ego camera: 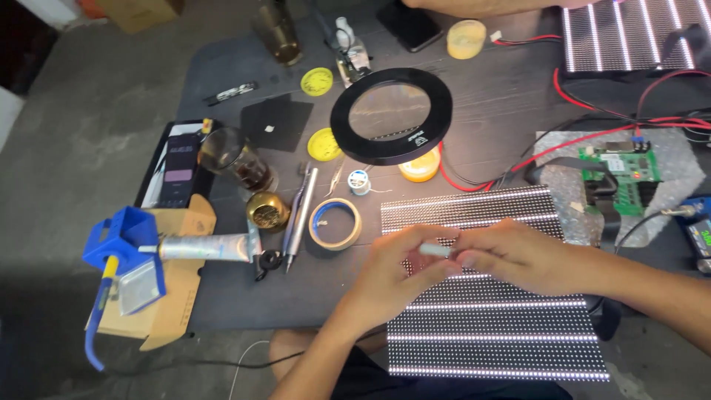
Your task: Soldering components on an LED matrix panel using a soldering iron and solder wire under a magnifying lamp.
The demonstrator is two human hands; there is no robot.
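Left hand [396, 270] and right hand [511, 255] meet above the lit LED panel [481, 296], fingers of both pinched on a small pale cylindrical piece [437, 250]. Its long axis lies roughly horizontal, running left–right between the hands. Beyond: tape roll [335, 223], magnifier ring [391, 115], green circuit board [621, 174].
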